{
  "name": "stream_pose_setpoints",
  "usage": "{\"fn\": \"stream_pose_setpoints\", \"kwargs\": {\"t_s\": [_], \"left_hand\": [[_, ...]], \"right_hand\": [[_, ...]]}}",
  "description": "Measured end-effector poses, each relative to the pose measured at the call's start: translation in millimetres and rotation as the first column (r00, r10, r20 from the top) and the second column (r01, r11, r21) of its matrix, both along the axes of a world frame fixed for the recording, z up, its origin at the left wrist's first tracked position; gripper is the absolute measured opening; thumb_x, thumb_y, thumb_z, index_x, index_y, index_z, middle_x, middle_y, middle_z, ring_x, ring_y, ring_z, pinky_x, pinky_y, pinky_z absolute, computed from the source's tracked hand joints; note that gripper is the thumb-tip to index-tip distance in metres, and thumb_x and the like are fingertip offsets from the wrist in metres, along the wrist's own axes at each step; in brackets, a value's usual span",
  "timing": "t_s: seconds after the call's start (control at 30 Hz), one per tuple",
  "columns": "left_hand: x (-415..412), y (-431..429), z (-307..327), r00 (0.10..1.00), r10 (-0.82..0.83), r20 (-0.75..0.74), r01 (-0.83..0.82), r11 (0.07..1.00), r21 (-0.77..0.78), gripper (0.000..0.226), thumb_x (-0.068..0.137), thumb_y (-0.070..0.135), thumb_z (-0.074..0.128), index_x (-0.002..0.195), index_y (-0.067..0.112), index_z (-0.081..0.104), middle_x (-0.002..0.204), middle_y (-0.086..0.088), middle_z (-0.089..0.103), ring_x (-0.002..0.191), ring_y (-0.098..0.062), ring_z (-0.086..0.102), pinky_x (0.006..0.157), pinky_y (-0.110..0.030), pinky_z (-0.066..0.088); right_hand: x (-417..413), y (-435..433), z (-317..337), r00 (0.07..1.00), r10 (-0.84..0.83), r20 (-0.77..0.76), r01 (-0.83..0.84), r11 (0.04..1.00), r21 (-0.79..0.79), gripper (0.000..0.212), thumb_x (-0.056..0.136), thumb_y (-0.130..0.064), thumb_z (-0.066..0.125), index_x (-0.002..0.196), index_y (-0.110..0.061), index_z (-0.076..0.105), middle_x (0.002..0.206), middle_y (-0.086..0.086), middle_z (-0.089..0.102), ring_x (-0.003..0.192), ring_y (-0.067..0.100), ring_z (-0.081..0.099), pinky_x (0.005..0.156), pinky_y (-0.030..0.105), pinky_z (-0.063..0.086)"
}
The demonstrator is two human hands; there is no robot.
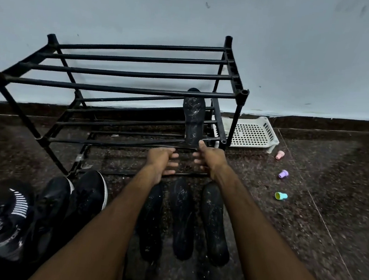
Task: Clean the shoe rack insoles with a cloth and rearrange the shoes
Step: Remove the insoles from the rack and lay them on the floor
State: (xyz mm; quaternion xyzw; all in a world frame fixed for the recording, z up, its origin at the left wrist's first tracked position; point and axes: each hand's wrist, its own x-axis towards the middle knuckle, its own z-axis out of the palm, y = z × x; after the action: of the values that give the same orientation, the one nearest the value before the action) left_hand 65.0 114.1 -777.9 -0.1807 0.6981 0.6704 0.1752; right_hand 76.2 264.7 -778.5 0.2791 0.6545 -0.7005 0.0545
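On the middle shelf of the shoe rack (125,87), at its right end, one insole (193,118) lies across the bars. Its long axis runs front to back and its near end overhangs the front bar. It sits ahead of both hands and slightly right. The right hand (211,156) is nearer: its thumb (201,144) points up and its tip meets the near edge of the insole, with the other fingers loosely spread below. No pinch visible. The left hand (160,160) hovers just beside it over the lower bars, fingers relaxed and apart, holding nothing. Judgement: the pull comes along the long axis, toward the body, led by the right hand. The insole is thin, dark and flexible-looking, flecked with pale dust, and may sag once it is off the bars. The rack is black round metal tube in open rails with wide gaps. Three more insoles (183,220) lie side by side on the speckled stone floor (306,217) between the forearms, equally dusty. Black knit shoes (84,198) stand to the left. No cloth in view.
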Motion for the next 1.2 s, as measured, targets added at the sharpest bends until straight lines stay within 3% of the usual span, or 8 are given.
{"fn": "stream_pose_setpoints", "kwargs": {"t_s": [0.3, 0.47, 0.67, 0.77, 0.87, 1.0, 1.1, 1.2], "left_hand": [[0, 3, -4, 0.999, -0.034, 0.019, 0.031, 0.993, 0.116, 0.026, 0.104, 0.018, 0.041, 0.119, 0.013, 0.063, 0.113, -0.005, 0.071, 0.085, -0.022, 0.069, 0.076, -0.039, 0.057], [5, 11, 12, 0.999, -0.052, 0.009, 0.050, 0.985, 0.168, 0.036, 0.107, 0.029, 0.038, 0.127, 0.008, 0.058, 0.123, -0.008, 0.066, 0.087, -0.023, 0.067, 0.076, -0.040, 0.056], [20, 19, 28, 0.994, -0.109, -0.009, 0.109, 0.979, 0.171, 0.041, 0.108, 0.029, 0.031, 0.131, 0.006, 0.056, 0.135, -0.011, 0.060, 0.110, -0.033, 0.063, 0.065, -0.035, 0.058], [37, 21, 22, 0.989, -0.150, 0.005, 0.148, 0.982, 0.118, 0.039, 0.108, 0.022, 0.031, 0.135, 0.004, 0.053, 0.133, -0.013, 0.061, 0.101, -0.031, 0.065, 0.052, -0.032, 0.060], [60, 27, 11, 0.984, -0.177, 0.010, 0.176, 0.982, 0.072, 0.031, 0.106, 0.014, 0.037, 0.129, 0.004, 0.055, 0.123, -0.013, 0.065, 0.088, -0.028, 0.070, 0.050, -0.031, 0.059], [90, 42, -18, 0.969, -0.235, 0.075, 0.232, 0.972, 0.042, 0.012, 0.102, 0.009, 0.049, 0.110, 0.011, 0.059, 0.105, -0.011, 0.069, 0.065, -0.017, 0.073, 0.049, -0.031, 0.059], [107, 58, -40, 0.944, -0.305, 0.126, 0.306, 0.952, 0.017, 0.013, 0.101, 0.008, 0.051, 0.095, 0.015, 0.060, 0.096, -0.006, 0.070, 0.064, -0.015, 0.073, 0.052, -0.031, 0.059], [119, 78, -56, 0.929, -0.336, 0.155, 0.339, 0.941, 0.007, 0.013, 0.101, 0.008, 0.052, 0.094, 0.015, 0.061, 0.091, -0.004, 0.070, 0.072, -0.017, 0.072, 0.058, -0.034, 0.058]], "right_hand": [[-1, -4, -5, 0.990, -0.093, -0.109, 0.093, 0.996, -0.008, 0.016, 0.095, -0.021, 0.063, 0.080, -0.014, 0.063, 0.071, 0.002, 0.070, 0.043, 0.005, 0.053, 0.039, 0.017, 0.039], [42, 8, -6, 0.991, 0.039, -0.126, -0.033, 0.998, 0.046, 0.017, 0.096, -0.019, 0.062, 0.081, -0.012, 0.064, 0.072, 0.003, 0.070, 0.045, 0.006, 0.053, 0.041, 0.019, 0.038], [116, 29, 2, 0.975, 0.211, -0.073, -0.207, 0.977, 0.055, 0.014, 0.097, -0.017, 0.059, 0.086, -0.010, 0.064, 0.071, -0.001, 0.069, 0.045, 0.001, 0.054, 0.039, 0.013, 0.034], [153, 45, -1, 0.953, 0.301, -0.038, -0.296, 0.950, 0.103, 0.019, 0.097, -0.019, 0.060, 0.084, -0.006, 0.065, 0.067, -0.003, 0.069, 0.045, 0.000, 0.053, 0.039, 0.012, 0.031], [189, 67, -8, 0.939, 0.343, 0.035, -0.344, 0.932, 0.109, 0.020, 0.096, -0.020, 0.061, 0.086, -0.004, 0.066, 0.057, -0.010, 0.067, 0.043, -0.001, 0.051, 0.039, 0.012, 0.030], [229, 93, -31, 0.930, 0.346, 0.125, -0.356, 0.932, 0.065, 0.014, 0.094, -0.020, 0.065, 0.086, -0.009, 0.068, 0.077, 0.001, 0.070, 0.053, 0.004, 0.055, 0.041, 0.012, 0.032], [255, 111, -46, 0.934, 0.312, 0.175, -0.322, 0.946, 0.033, 0.019, 0.094, -0.018, 0.065, 0.077, -0.009, 0.067, 0.062, -0.002, 0.066, 0.048, 0.003, 0.050, 0.041, 0.012, 0.031], [274, 125, -66, 0.947, 0.247, 0.205, -0.255, 0.967, 0.014, 0.023, 0.092, -0.015, 0.066, 0.070, -0.007, 0.068, 0.047, -0.006, 0.061, 0.039, 0.000, 0.047, 0.043, 0.012, 0.035]]}}
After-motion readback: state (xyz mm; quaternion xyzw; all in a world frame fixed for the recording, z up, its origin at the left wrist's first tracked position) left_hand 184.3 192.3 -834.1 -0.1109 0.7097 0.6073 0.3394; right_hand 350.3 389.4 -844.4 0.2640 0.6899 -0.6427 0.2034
